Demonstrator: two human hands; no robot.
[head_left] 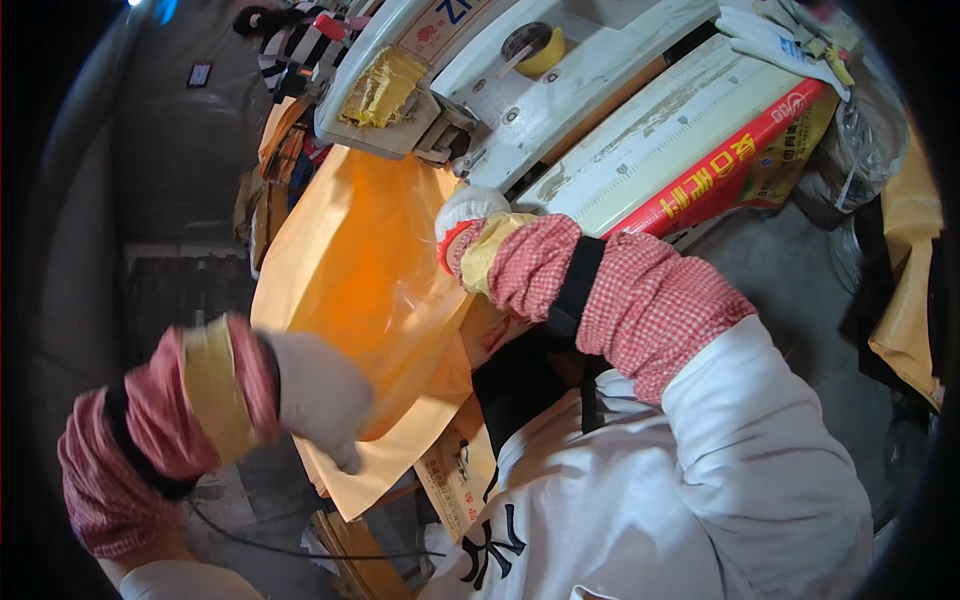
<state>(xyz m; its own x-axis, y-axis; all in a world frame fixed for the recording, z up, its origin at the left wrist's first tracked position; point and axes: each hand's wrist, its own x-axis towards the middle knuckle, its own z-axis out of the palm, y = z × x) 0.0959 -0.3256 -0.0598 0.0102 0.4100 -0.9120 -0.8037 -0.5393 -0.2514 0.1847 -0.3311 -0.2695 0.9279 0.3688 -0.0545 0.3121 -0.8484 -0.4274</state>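
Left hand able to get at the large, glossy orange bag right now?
Probably yes: the pale-gloved left hand overlaps the orange bag in this view, with nothing visibly between them; blur leaves contact unclear.

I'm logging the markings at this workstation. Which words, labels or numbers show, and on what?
Wording not copied; locations only:
Red strip: large yellow characters.
White machine head: blue letters, cut off by the frame.
White sweatshirt: black emblem.
Brown sheet: small print, unreadable.

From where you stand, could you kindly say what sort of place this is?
Likely a sewing workshop, given what looks like a white sewing machine, the large orange sheet beside it, and piled orange material beyond.
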